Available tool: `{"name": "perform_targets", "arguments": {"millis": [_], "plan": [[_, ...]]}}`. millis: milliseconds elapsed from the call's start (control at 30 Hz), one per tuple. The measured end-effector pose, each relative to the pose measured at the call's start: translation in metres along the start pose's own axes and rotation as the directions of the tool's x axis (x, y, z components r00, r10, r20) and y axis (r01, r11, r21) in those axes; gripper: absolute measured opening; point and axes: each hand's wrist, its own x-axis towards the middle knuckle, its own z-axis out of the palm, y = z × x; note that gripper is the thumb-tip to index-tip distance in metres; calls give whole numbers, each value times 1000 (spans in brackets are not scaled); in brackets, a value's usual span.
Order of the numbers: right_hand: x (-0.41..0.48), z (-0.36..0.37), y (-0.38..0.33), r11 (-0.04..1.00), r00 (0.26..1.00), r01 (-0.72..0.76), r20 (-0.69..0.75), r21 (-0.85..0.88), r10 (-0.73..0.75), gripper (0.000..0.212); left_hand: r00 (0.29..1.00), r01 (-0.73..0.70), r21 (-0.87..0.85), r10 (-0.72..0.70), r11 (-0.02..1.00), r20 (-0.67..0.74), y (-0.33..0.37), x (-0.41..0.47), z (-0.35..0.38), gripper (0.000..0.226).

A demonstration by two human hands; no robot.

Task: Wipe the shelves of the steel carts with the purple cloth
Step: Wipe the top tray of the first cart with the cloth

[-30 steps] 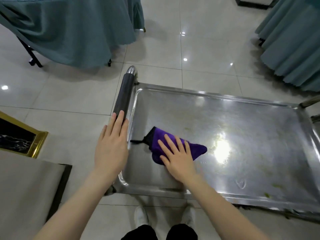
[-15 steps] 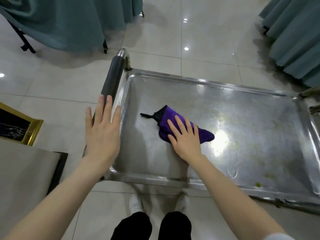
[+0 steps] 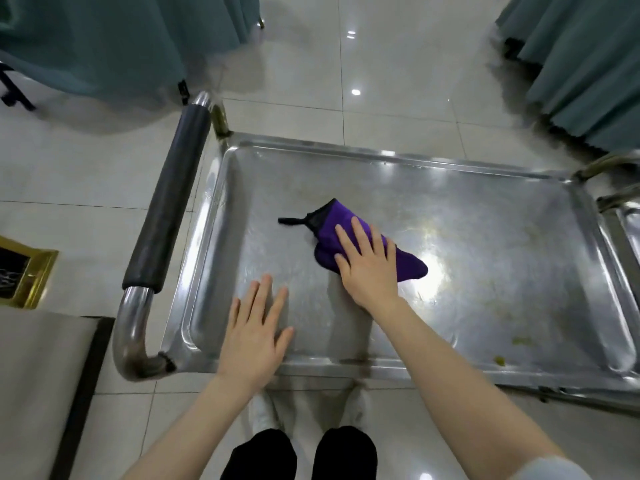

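Note:
A steel cart's top shelf (image 3: 485, 209) fills the middle of the view, shiny, with greenish smears and crumbs toward its right side. The purple cloth (image 3: 408, 263), black-trimmed with a small black loop, lies on the shelf left of centre. My right hand (image 3: 367, 263) presses flat on the cloth, fingers spread. My left hand (image 3: 254, 332) rests flat and empty near the shelf's front left edge, fingers apart.
The cart's black-padded handle (image 3: 166, 216) runs along its left side. Teal-draped tables stand at the far left (image 3: 104, 43) and far right (image 3: 581, 64). A second steel cart (image 3: 627, 220) touches the right edge. A gold-framed object (image 3: 27, 271) sits left on the tiled floor.
My left hand came off the cart handle and now lies on the shelf's front left. My right hand slid the cloth farther away and to the right.

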Motion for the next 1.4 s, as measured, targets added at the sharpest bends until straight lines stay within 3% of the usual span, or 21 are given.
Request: {"name": "perform_targets", "arguments": {"millis": [167, 267, 333, 467, 533, 633, 700, 767, 833, 967, 1033, 1267, 1400], "plan": [[-131, 28, 13, 970, 969, 242, -56, 3, -242, 61, 995, 82, 68, -85, 994, 48, 13, 1, -1, 79], [-143, 31, 31, 953, 954, 300, -38, 47, -299, 62, 986, 149, 40, -151, 988, 66, 26, 4, -3, 81], [-101, 21, 40, 961, 962, 272, -26, 47, -271, 60, 986, 143, 85, -150, 986, 77, 31, 6, -2, 83], [-11, -2, 56, 995, 997, 74, -2, 64, -74, 56, 978, 154, 151, -173, 976, 119, 36, 10, -1, 87], [-19, 0, 64, 995, 997, 77, -11, 66, -76, 57, 970, 208, 98, -218, 973, 111, 45, 14, -3, 83], [-99, 17, 84, 978, 978, 200, -72, 65, -195, 60, 961, 276, -58, -275, 959, 20, 67, 22, -6, 67], [-156, 28, 105, 958, 959, 282, -61, 57, -278, 62, 970, 232, -108, -238, 967, -46, 83, 26, -4, 62], [-156, 28, 127, 934, 936, 352, -46, 64, -350, 62, 984, 167, -133, -173, 977, -38, 100, 30, -1, 67], [-114, 17, 135, 942, 944, 331, -8, 53, -331, 60, 991, 131, -95, -130, 987, 23, 115, 31, 5, 72], [-11, -6, 138, 994, 997, 63, 33, 84, -66, 59, 987, 129, 117, -139, 985, 76, 130, 28, 18, 76], [6, -9, 144, 996, 999, 36, 32, 77, -38, 59, 986, 131, 154, -145, 979, 87, 130, 29, 20, 76], [-159, 21, 182, 943, 945, 326, -18, 72, -326, 64, 975, 168, 153, -187, 974, 121, 132, 32, 19, 76], [-123, 10, 208, 925, 925, 374, 40, 71, -378, 62, 977, 150, 184, -174, 971, 122, 152, 33, 22, 72]]}}
